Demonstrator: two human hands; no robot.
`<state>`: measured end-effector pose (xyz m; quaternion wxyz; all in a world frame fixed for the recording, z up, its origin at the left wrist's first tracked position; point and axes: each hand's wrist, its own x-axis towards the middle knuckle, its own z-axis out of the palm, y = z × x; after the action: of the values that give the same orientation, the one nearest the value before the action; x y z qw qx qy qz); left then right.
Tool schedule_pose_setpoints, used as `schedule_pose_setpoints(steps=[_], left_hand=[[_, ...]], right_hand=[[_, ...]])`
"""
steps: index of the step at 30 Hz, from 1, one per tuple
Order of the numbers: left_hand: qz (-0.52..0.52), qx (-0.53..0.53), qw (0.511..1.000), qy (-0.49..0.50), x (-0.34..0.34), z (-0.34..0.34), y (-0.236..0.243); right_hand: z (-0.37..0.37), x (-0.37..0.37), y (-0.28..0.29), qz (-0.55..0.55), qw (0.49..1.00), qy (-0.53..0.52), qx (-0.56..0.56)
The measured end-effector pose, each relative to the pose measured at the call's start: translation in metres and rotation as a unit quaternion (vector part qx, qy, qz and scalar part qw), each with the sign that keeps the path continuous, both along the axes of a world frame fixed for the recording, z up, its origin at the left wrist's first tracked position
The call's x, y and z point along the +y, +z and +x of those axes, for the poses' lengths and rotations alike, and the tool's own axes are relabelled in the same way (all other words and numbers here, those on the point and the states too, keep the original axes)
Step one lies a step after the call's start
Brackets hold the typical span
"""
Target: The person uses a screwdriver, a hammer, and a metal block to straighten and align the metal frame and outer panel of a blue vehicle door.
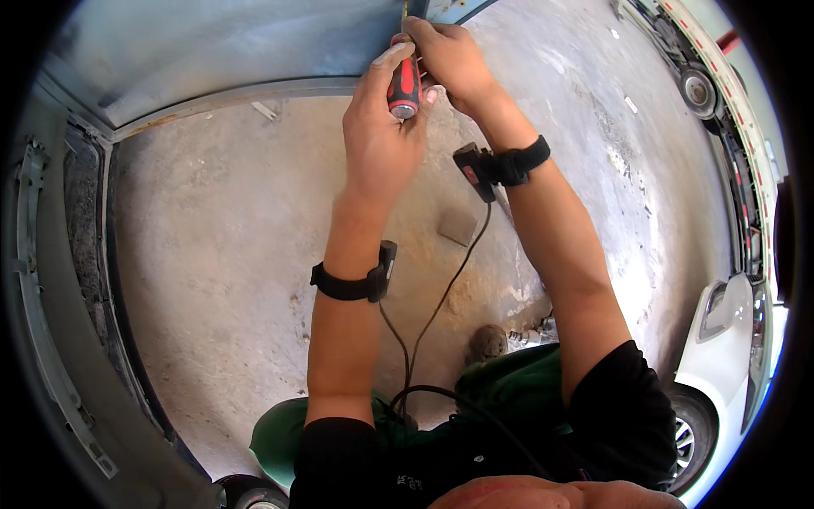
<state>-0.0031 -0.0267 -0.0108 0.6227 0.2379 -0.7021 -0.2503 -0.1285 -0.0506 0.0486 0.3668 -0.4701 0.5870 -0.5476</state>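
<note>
My left hand [377, 127] is closed around the red and black handle of a screwdriver [405, 85] near the top centre, its rounded end pointing toward me. My right hand [454, 64] grips the upper part of the same tool, with curled fingers partly hidden. A thin yellowish shaft shows above them at the edge of a blue-grey metal panel [212, 42] with a frame along its lower side. Both my wrists carry black straps with small cabled devices.
A metal door frame [38, 271] runs down the left. Below me lies a stained concrete floor [220, 212] with a small flat square piece [456, 225]. A white car [721, 331] stands at lower right, a long vehicle body with a wheel [697, 89] at upper right.
</note>
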Motion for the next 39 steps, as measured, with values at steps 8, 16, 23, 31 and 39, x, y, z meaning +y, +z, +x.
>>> schedule_pose_setpoints(steps=[8,16,23,31,39], left_hand=[[0.019,0.004,0.998,0.056,-0.018,-0.015,0.009],[-0.046,0.024,0.994,0.097,-0.047,-0.028,0.025],[-0.062,-0.032,0.994,0.088,-0.055,-0.027,0.030],[-0.054,-0.065,0.991,0.107,-0.054,-0.049,0.028],[-0.031,0.032,0.989,0.138,-0.060,-0.059,0.024]], right_hand=[[-0.079,0.024,-0.042,0.052,0.991,-0.054,0.114],[-0.161,0.076,-0.136,0.133,0.878,0.018,0.460],[-0.204,0.131,-0.273,0.341,0.801,-0.046,0.489],[-0.220,0.149,-0.354,0.338,0.828,-0.045,0.445],[-0.184,0.141,-0.267,0.181,0.915,-0.124,0.337]])
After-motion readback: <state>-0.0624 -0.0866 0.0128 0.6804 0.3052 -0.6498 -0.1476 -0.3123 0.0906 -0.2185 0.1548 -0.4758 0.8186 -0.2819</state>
